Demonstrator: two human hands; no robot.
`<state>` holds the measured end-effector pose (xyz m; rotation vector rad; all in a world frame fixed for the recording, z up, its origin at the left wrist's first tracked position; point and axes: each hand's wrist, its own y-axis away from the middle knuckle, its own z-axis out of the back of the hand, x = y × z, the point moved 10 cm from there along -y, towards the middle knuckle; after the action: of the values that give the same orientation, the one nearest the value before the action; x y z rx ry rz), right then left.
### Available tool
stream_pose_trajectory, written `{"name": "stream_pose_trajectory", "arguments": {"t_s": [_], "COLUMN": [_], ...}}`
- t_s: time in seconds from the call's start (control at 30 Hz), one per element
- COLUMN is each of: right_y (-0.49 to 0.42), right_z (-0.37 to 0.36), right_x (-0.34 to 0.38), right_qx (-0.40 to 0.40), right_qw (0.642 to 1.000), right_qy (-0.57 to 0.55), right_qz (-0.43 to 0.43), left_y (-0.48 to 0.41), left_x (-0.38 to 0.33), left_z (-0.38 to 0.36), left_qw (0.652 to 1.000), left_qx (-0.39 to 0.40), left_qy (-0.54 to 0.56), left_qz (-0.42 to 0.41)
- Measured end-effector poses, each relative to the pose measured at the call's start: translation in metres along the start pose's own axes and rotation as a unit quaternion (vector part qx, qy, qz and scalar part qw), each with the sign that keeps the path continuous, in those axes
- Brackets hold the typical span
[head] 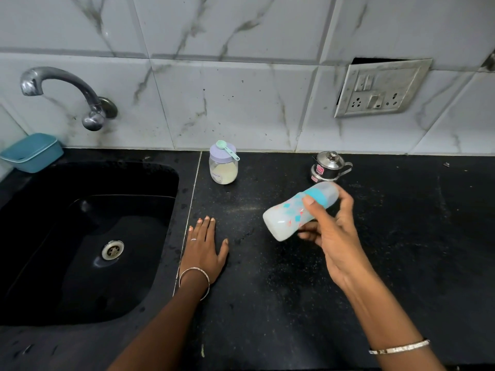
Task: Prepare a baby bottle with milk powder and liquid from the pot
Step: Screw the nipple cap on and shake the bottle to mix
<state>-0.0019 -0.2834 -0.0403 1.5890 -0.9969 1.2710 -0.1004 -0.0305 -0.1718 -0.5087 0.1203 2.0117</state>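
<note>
— Hands first: what are they doing?
— Right hand [337,236] grips the bottle [286,218] above the counter [401,236], near the pot [328,167]. Left hand [205,247] rests flat by the sink [171,183].
— How far along?
— Jar [223,167] lidded, pot covered, bottle capped and whitish, so probably mixed. It slants, cap far-right, base near-left.

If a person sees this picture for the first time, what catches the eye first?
First the baby bottle, held tilted above the counter by the right hand. Then the left hand, flat on the counter beside the sink, and the powder jar by the wall, a green scoop on its lid.
</note>
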Motion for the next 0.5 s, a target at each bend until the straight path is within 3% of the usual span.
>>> {"name": "stream_pose_trajectory", "arguments": {"t_s": [0.13, 0.27, 0.4, 0.5], "right_y": [0.007, -0.001, 0.008, 0.006], "right_z": [-0.02, -0.003, -0.018, -0.008], "right_x": [-0.005, 0.003, 0.002, 0.007], "right_qx": [0.095, 0.012, 0.096, 0.054], "right_qw": [0.993, 1.0, 0.993, 0.998], "right_qy": [0.063, 0.006, 0.057, 0.024], "right_qz": [-0.037, -0.004, -0.026, -0.005], "left_y": [0.0, 0.001, 0.0, 0.001], "left_x": [0.001, -0.001, -0.001, -0.001], "left_z": [0.0, 0.001, 0.002, 0.002], "left_qw": [1.0, 1.0, 1.0, 1.0], "left_qx": [0.003, -0.004, -0.004, -0.006], "left_qy": [-0.002, 0.001, 0.001, -0.002], "left_qz": [0.003, 0.0, 0.0, 0.0]}}
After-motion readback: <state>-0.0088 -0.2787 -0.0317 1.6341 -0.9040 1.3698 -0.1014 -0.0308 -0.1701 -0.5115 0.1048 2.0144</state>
